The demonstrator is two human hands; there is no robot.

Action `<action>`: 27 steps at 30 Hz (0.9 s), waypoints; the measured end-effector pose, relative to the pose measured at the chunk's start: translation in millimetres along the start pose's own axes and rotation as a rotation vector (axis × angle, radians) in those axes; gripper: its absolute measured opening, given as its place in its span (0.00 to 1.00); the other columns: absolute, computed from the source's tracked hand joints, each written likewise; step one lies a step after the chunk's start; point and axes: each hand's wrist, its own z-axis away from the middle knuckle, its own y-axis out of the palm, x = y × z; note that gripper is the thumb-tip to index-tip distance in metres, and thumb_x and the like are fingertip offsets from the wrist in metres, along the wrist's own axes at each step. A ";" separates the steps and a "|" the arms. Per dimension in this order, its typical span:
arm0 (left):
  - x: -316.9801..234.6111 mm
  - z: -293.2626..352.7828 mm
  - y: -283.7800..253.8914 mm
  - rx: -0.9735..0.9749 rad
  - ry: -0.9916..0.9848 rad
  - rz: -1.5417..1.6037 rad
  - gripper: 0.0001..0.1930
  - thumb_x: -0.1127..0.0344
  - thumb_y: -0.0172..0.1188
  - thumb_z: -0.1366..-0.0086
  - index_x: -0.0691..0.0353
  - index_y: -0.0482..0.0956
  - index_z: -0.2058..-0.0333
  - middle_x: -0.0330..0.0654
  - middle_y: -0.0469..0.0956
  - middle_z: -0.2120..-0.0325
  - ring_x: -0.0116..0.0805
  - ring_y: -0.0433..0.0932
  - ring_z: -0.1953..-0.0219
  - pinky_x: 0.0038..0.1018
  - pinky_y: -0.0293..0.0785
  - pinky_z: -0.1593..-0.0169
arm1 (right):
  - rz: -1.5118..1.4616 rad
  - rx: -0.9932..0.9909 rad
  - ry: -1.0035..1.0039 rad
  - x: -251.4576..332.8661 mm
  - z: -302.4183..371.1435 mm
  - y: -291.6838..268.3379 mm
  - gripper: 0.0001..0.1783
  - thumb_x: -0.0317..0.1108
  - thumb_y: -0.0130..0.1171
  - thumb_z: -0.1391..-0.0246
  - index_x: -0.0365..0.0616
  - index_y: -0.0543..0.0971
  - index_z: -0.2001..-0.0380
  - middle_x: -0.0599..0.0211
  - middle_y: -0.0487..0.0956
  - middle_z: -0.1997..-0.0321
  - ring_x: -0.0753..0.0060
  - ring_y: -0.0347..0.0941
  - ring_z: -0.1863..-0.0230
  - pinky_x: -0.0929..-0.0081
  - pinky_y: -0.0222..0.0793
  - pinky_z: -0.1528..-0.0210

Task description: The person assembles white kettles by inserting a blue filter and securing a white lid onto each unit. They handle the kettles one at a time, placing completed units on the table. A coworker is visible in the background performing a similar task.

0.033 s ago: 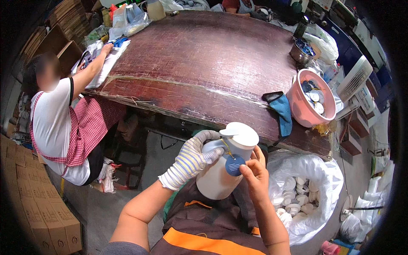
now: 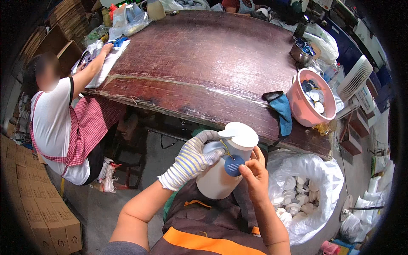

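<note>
A white jug (image 2: 215, 182) with a white lid (image 2: 246, 138) is held tilted above my lap, close to the table's near edge. My left hand (image 2: 189, 160), in a striped knitted glove, is closed round its handle. From that handle a round dark blue tag (image 2: 232, 166) hangs by a yellow string, lying against the jug's side. My bare right hand (image 2: 256, 175) pinches the tag's right edge between thumb and forefinger. The other fingers of that hand reach behind the jug's right side, where they are partly hidden.
A large dark red table (image 2: 199, 55) stands ahead, with a pink basin (image 2: 301, 102) of round parts and a blue cloth (image 2: 281, 114) on its right end. Right of my lap is a plastic bag (image 2: 329, 187) of white lids. A co-worker (image 2: 57, 114) sits left, beside cartons (image 2: 40, 208).
</note>
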 end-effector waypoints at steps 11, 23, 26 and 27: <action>-4.6 18.1 2.9 -0.111 0.661 -0.953 0.13 0.74 0.67 0.50 0.59 0.80 0.63 0.51 0.66 0.44 0.44 0.78 0.54 0.32 0.77 0.53 | -0.384 0.005 0.159 11.5 -11.4 7.4 0.07 0.32 0.62 0.47 0.38 0.81 0.72 0.52 0.55 0.28 0.59 0.52 0.29 0.63 0.50 0.33; 4.1 14.0 -0.8 -0.151 0.468 -0.637 0.10 0.71 0.67 0.47 0.63 0.82 0.64 0.49 0.68 0.45 0.42 0.76 0.52 0.31 0.72 0.47 | -0.361 -0.022 0.107 3.3 -14.7 19.1 0.08 0.33 0.63 0.48 0.40 0.80 0.74 0.52 0.56 0.29 0.59 0.53 0.30 0.61 0.49 0.33; -10.0 14.7 1.4 -0.115 0.184 -0.202 0.08 0.72 0.65 0.44 0.66 0.82 0.65 0.45 0.68 0.45 0.35 0.75 0.51 0.29 0.70 0.45 | -0.296 -0.049 0.093 2.6 -15.2 22.4 0.08 0.33 0.63 0.48 0.39 0.80 0.74 0.51 0.56 0.30 0.59 0.54 0.31 0.61 0.50 0.33; -18.4 14.9 1.0 -0.105 0.078 -0.055 0.07 0.72 0.65 0.43 0.66 0.82 0.66 0.44 0.67 0.45 0.33 0.74 0.51 0.29 0.69 0.44 | -0.282 -0.050 0.079 3.6 -16.6 25.0 0.09 0.33 0.63 0.47 0.38 0.80 0.73 0.50 0.55 0.30 0.59 0.54 0.31 0.61 0.50 0.33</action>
